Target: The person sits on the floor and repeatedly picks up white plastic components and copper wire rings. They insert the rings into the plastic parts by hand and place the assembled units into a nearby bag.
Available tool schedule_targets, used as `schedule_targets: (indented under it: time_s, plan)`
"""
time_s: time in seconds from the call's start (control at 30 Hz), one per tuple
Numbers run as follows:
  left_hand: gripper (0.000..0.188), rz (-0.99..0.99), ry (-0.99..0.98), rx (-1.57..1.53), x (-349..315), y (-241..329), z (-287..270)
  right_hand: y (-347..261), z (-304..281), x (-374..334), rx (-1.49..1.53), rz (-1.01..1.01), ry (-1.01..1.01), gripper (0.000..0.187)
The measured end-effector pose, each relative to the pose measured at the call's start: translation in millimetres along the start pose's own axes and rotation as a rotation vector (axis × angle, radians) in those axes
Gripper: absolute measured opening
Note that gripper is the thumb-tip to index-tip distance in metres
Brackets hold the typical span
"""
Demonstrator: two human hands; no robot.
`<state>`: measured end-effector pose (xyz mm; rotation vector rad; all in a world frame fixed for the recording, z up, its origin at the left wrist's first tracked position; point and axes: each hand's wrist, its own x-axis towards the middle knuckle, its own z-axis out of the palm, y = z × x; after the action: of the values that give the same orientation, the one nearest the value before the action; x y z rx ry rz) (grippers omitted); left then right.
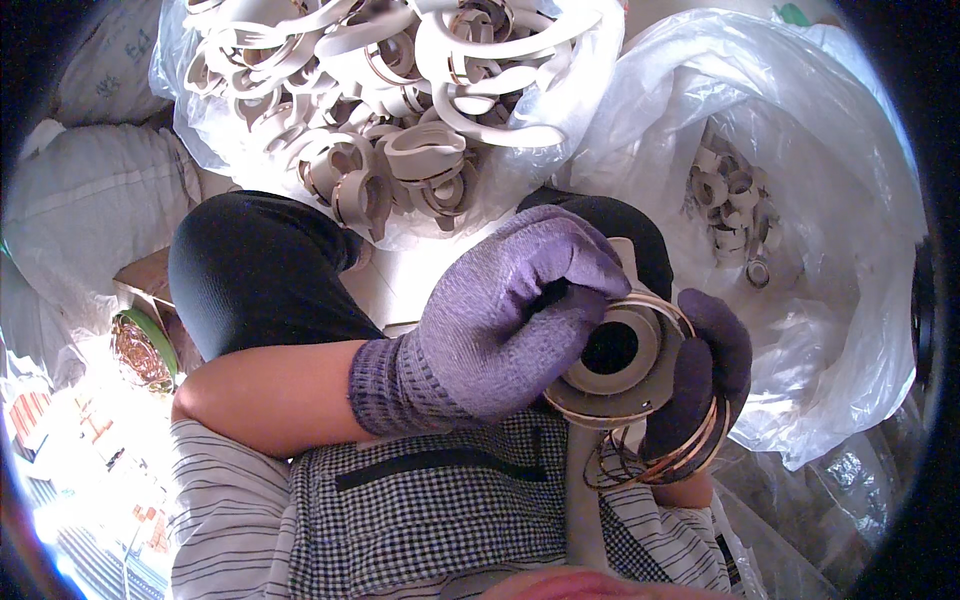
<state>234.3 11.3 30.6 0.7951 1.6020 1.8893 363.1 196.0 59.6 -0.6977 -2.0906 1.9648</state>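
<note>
Between my two gloved hands is a grey round plastic part with a dark hole through its middle and a stem-like piece at its upper edge. A thin copper-coloured ring runs around its rim. My left hand, in a purple knit glove, is closed, its thumb and fingertips pinching at the upper rim near the ring. On the other side, my right hand wraps its fingers around the part's right edge. Several loose copper-coloured rings hang around the lower part of my right hand.
A clear plastic bag heaped with grey plastic parts and pale curved handles lies ahead. To the right, an open clear bag holds smaller grey pieces. At the left are white sacks and a green-rimmed container of coppery rings.
</note>
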Motion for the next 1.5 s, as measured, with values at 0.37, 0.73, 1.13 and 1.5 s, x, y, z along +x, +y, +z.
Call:
schedule_targets:
  time_s: [0.37,0.73,1.13,1.5]
  plan:
    - [0.024,0.011,0.038,-0.133,-4.6,-5.7,1.5,-2.1,-6.6,2.2,-0.114,-0.04,-0.104,0.027]
    - [0.023,0.084,-0.034,0.072,-0.4,-0.7,-7.1,-0.1,-6.9,2.8,-0.165,-0.087,-0.082,0.033]
    - [0.091,0.243,-0.168,0.526,-3.5,15.4,-12.9,-34.3,-35.5,18.3,-0.408,-0.304,-0.567,0.034]
    - [0.064,0.102,-0.118,0.398,-27.1,13.8,1.7,-25.1,-18.9,-2.2,-0.237,-0.227,-0.344,0.015]
